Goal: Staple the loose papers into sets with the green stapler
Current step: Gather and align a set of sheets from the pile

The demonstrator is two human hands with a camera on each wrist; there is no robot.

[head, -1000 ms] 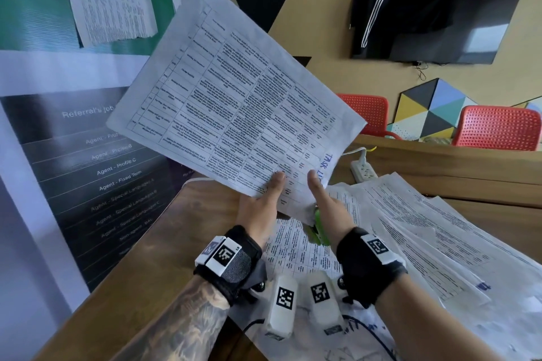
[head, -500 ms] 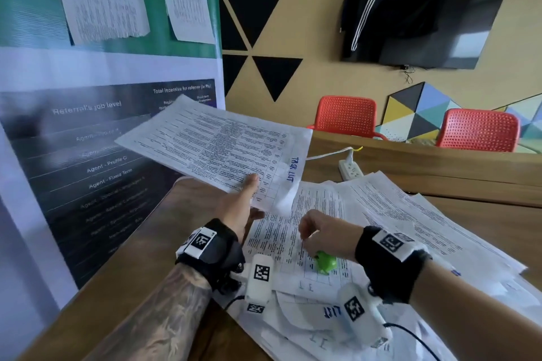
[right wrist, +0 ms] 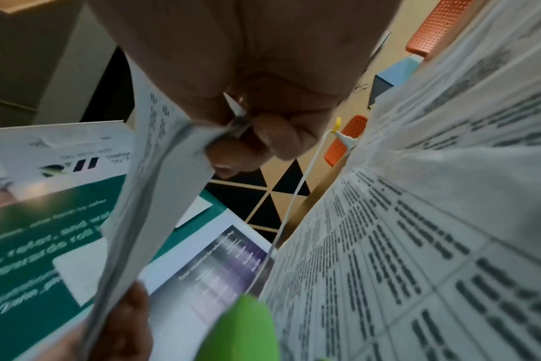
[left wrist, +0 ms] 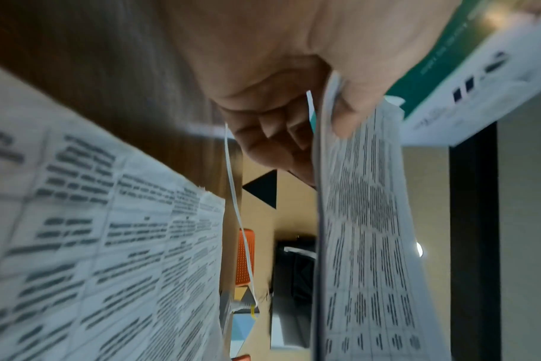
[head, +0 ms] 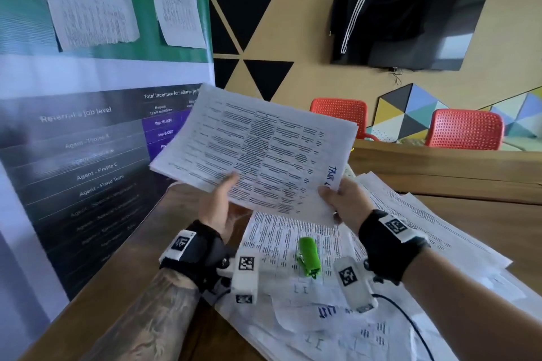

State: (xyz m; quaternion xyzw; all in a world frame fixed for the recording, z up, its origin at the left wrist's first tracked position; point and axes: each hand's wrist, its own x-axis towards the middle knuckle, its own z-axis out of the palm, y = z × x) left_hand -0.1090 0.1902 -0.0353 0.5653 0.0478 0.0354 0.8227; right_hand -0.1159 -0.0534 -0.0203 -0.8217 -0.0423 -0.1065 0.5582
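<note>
above the counter (head: pixel 123 267), both hands, left hand (head: pixel 218 208) and right hand (head: pixel 346 202), grip a paper set (head: pixel 258 152); likely squaring it; next, reach the green stapler (head: pixel 308 255).

Both my forearms reach forward and up from the bottom of the head view, each wrist wrapped in a black band. My left hand (head: pixel 218 208) is raised with its thumb lying flat on top of the sheaf of papers (head: pixel 258 152) and fingers curled beneath. My right hand (head: pixel 344 202) pinches the sheaf's near right corner, thumb above and fingers folded under. My left forearm is tattooed
</note>
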